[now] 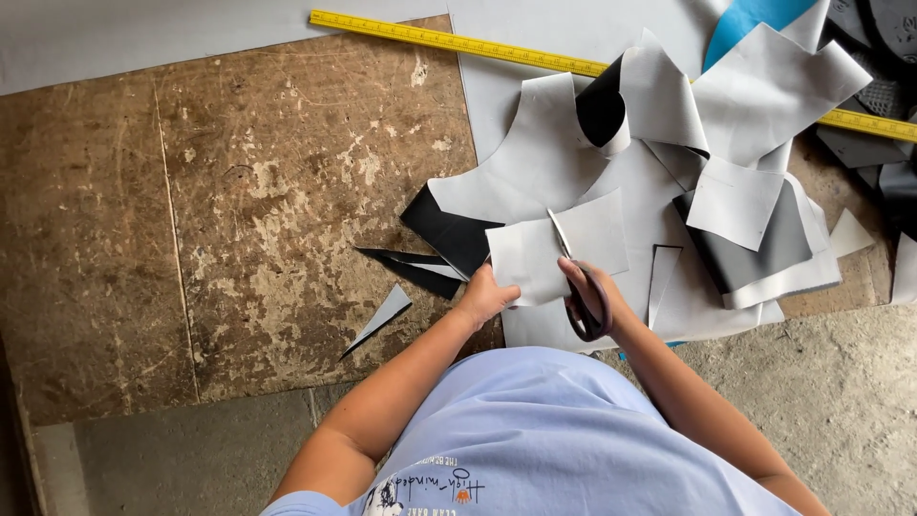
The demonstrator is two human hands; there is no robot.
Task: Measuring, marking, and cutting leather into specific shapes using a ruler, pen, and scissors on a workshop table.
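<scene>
Scissors partway through a grey sheet piece, centre of the frame.

The left hand point(487, 298) pinches the near edge of the grey sheet piece point(559, 248), fingers closed on it; the right hand point(594, 298) is clamped through the handles of the scissors point(573, 277), blades running up into the sheet. Around it lies a heap of grey and black offcuts point(707, 182) on a worn wooden board point(239, 210), under a yellow ruler point(458, 43). The left hand sits near the blades: the sheet slipping could likely skew the cut or nick a finger.
</scene>
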